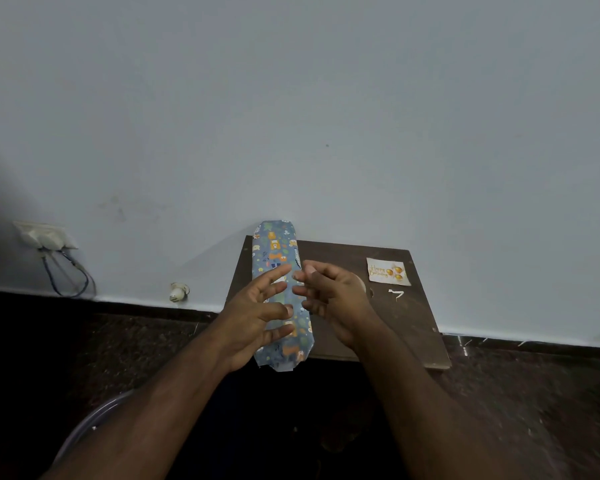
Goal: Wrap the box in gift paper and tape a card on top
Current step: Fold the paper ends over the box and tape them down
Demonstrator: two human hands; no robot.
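Wrapped box (280, 296) lying lengthwise on the left part of the small wooden board (388, 327), its paper ends overhanging front and back, presumably so the end flaps stay reachable for folding. Left hand (257, 317) spread over it with straight fingers, gripping nothing; right hand (329, 299) loosely curled just above it, whether it pinches tape cannot be told. Birthday card (388, 271) waits apart at the board's far right, beside a pale scrap (396, 294)

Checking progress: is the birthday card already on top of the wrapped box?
No, the card lies on the wooden board, right of the wrapped box.
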